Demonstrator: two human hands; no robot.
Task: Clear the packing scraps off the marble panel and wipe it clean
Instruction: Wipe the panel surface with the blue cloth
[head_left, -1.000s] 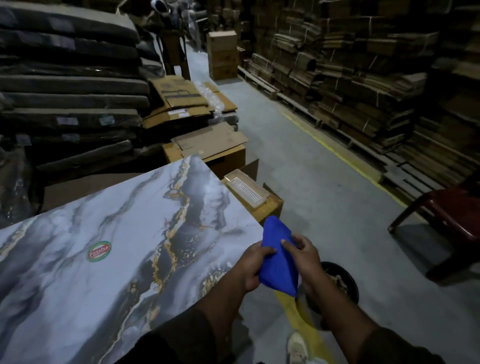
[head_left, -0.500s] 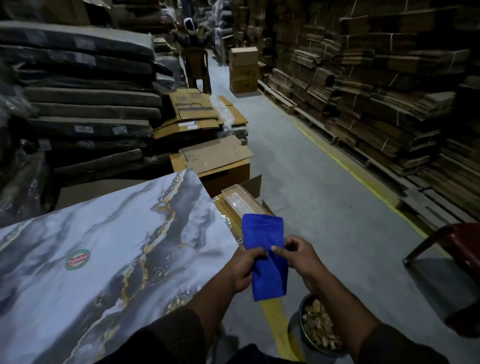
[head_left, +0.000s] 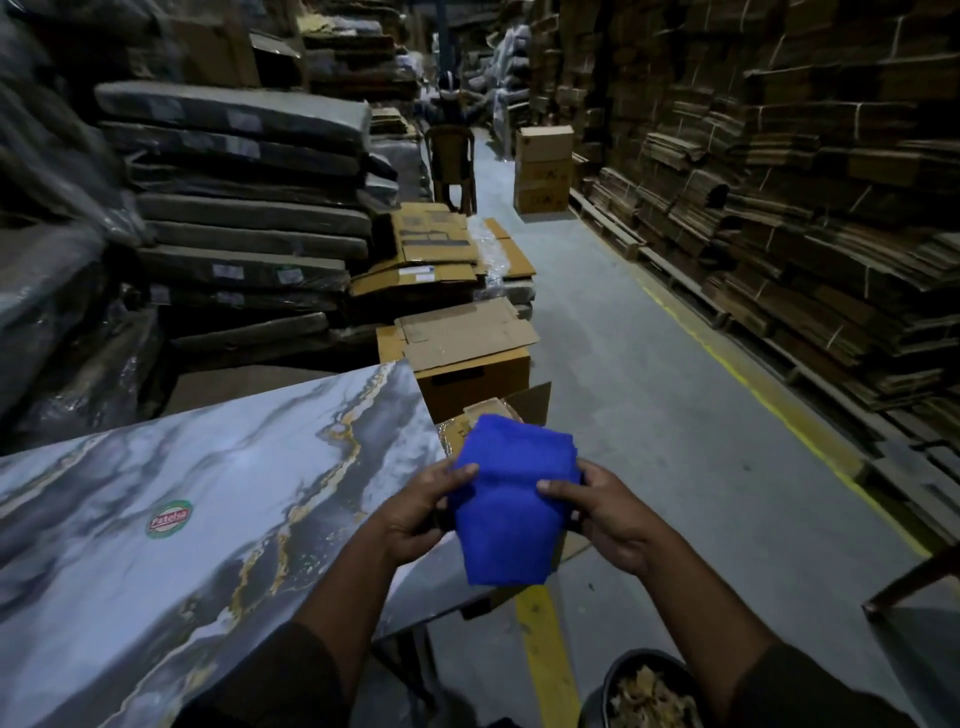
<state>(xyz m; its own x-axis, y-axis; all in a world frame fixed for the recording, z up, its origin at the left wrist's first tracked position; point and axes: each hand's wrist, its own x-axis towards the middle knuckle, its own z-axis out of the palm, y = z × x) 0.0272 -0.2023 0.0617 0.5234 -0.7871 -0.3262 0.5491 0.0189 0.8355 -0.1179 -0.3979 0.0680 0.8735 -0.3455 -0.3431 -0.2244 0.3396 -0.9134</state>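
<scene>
A grey and white marble panel (head_left: 171, 525) with gold veins fills the lower left, and a round green and red sticker (head_left: 168, 519) sits on it. I hold a folded blue cloth (head_left: 511, 506) just past the panel's right edge. My left hand (head_left: 415, 514) grips the cloth's left side. On the cloth's right side is my right hand (head_left: 605, 512), also gripping it. No scraps show on the visible part of the panel.
A round black bin (head_left: 641, 691) with pale scraps stands on the floor at the bottom. Cardboard boxes (head_left: 467, 358) sit just beyond the panel's far corner. Wrapped slabs are stacked at left, flattened cartons at right. A concrete aisle with a yellow line runs ahead.
The cloth has gone from a narrow hanging strip to a wider folded pad held between both hands. My view has tilted up and shifted, bringing the aisle and the bin more into sight.
</scene>
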